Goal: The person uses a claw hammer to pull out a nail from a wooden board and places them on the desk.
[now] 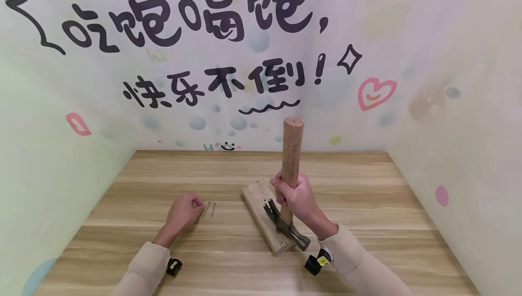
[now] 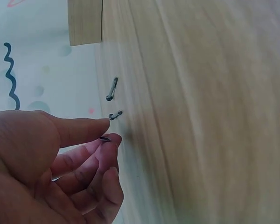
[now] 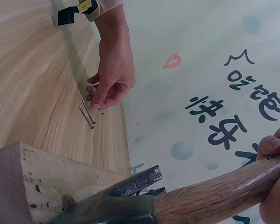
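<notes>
My left hand (image 1: 184,213) is low over the table, its thumb and index finger pinching a nail (image 2: 105,139) that is mostly hidden by the fingertips. Just right of those fingers, two loose nails (image 1: 214,210) lie side by side on the wood; the left wrist view shows one nail (image 2: 112,89) farther from the hand than the other. With fingers wrapped around the wooden handle, my right hand (image 1: 301,198) holds a claw hammer (image 1: 291,155) upright, head down. The hammer's metal head is over a wooden block (image 1: 258,205); whether they touch, I cannot tell.
The wood-grain table (image 1: 163,173) meets a printed backdrop (image 1: 228,123) at the rear, with pale walls at both sides. Small dark marks dot the block's top, seen close in the right wrist view. A black wrist device (image 1: 174,266) sits at the left cuff.
</notes>
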{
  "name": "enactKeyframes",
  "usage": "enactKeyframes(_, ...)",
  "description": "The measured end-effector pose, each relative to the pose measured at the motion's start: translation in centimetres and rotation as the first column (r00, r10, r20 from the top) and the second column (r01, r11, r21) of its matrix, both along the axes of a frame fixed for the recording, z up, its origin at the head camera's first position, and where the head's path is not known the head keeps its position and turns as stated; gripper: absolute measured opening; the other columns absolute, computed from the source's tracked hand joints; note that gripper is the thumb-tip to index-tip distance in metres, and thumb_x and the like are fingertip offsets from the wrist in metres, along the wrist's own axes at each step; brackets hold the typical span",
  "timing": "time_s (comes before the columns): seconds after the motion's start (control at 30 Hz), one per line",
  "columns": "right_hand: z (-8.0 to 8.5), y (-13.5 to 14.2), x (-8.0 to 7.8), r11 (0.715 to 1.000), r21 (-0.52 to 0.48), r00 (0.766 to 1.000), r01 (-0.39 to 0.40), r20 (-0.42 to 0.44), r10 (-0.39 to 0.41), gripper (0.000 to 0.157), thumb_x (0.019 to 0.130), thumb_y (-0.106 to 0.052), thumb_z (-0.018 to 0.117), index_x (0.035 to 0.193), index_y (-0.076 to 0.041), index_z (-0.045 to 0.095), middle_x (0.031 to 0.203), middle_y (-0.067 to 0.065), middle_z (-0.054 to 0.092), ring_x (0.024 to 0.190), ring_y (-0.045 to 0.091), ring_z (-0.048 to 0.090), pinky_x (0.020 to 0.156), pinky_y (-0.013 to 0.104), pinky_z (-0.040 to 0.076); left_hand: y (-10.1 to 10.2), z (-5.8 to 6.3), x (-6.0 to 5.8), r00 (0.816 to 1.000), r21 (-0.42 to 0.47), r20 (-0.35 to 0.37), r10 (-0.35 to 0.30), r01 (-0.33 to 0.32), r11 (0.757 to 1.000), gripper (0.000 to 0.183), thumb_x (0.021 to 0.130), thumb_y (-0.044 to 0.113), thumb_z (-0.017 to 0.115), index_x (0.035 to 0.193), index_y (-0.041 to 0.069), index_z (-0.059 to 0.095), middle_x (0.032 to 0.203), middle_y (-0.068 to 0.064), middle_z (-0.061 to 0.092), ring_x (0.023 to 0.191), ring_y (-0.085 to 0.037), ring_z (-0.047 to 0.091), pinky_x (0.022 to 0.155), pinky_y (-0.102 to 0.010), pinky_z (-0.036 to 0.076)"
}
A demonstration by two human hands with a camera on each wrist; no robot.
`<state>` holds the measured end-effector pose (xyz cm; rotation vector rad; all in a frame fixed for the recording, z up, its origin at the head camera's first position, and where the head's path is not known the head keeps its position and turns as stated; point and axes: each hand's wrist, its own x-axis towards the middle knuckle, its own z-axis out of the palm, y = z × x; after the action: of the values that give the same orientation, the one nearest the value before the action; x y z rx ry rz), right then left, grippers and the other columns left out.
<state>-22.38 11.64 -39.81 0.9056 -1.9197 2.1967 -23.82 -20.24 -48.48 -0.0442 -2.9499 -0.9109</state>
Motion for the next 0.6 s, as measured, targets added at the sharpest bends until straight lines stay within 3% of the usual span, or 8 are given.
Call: enactKeyframes(0.6,-0.21,0.15,-0.07,1.000,-0.006,1.000,0.006,-0.008,-0.006,0.019,0.094,-0.002,0.055,0.078,0.005,0.049,0.049,0.017,0.037,0.039,0.015,0.036,0.037,0.026,0.031,0.12,-0.48,-0.31,1.000,-0.012,0.018,0.014,-0.014,1.000,0.011,0.088,0.010,0.071,0.081,0.003,0.067,0.073,-0.004,0.063,0.067,-0.018,0.056,0.062,-0.035,0.046)
